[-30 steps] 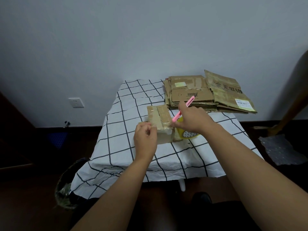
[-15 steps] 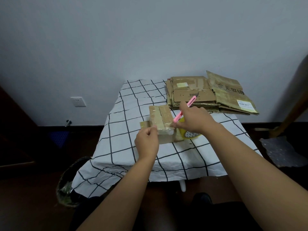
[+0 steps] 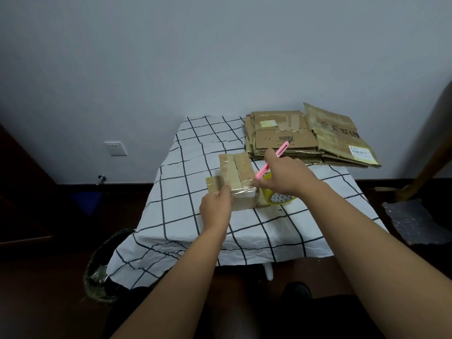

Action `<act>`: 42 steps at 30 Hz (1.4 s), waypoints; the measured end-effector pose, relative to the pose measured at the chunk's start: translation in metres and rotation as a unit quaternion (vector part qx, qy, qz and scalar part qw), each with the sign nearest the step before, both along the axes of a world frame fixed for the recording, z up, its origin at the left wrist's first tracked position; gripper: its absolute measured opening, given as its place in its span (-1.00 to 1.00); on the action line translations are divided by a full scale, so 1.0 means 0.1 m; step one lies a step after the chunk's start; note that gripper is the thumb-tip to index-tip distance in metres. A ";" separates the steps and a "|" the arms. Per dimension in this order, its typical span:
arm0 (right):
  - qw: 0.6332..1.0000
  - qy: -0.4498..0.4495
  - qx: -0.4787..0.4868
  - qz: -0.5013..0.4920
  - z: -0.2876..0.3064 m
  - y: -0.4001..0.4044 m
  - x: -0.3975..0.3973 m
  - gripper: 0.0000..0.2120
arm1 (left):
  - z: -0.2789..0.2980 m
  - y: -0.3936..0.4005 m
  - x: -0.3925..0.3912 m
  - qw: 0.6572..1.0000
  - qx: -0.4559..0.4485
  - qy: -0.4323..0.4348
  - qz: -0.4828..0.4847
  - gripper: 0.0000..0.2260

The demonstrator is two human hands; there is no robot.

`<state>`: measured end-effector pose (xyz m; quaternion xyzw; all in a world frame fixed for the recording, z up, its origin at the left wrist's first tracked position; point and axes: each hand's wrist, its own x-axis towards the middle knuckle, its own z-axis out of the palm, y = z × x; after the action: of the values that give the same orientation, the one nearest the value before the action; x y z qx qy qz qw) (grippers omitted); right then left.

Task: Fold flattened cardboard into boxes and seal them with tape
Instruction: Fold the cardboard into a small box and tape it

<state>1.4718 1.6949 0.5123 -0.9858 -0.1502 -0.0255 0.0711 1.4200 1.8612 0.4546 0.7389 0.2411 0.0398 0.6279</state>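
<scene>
A small folded cardboard box (image 3: 236, 176) stands on the checked tablecloth (image 3: 186, 192), with clear tape across its near top edge. My left hand (image 3: 216, 207) grips the box's near left corner. My right hand (image 3: 285, 176) holds a pink utility knife (image 3: 272, 160), blade end pointing up and away, while its fingers touch the tape at the box's near right corner. A yellow tape roll (image 3: 280, 198) lies under my right hand, mostly hidden. A stack of flattened cardboard (image 3: 310, 140) lies at the table's far right.
The table stands against a pale wall with a socket (image 3: 115, 148). A waste bin (image 3: 102, 267) with a bag sits on the dark floor at the left. A wooden leg (image 3: 425, 167) and a grey sheet (image 3: 420, 222) are at the right.
My head has shifted slightly. Both hands stay on the box; the knife has tilted a little, and my left hand has edged toward the box's near left corner.
</scene>
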 end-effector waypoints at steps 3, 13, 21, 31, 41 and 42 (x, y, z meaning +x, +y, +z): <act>1.000 0.002 0.005 -0.001 0.01 0.01 0.00 -0.55 | -0.03 0.01 0.03 1.000 -0.001 0.008 0.012 -0.67; 1.000 0.017 0.018 -0.008 0.02 0.03 -0.04 -0.53 | -0.20 0.12 0.01 0.894 0.338 -0.280 -0.093 -0.77; 0.999 0.012 0.039 -0.022 -0.05 0.01 -0.05 -0.51 | -0.38 0.28 0.12 0.736 0.549 -0.310 -0.246 -0.53; 0.996 0.046 0.068 -0.045 0.01 0.06 -0.10 -0.54 | -0.40 0.46 0.27 0.705 0.524 -0.397 -0.266 -0.50; 0.977 0.111 0.157 -0.087 -0.08 0.04 -0.09 -0.50 | -0.48 0.18 -0.09 0.853 0.403 -0.289 -0.164 -0.49; 0.977 0.113 0.159 -0.088 -0.08 0.04 -0.09 -0.51 | -0.46 0.15 -0.14 0.877 0.363 -0.270 -0.163 -0.45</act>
<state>1.4623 1.6985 0.5041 -0.9676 -0.0483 0.0562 0.2412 1.4063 1.8761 0.4086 0.9045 -0.0928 0.2193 0.3538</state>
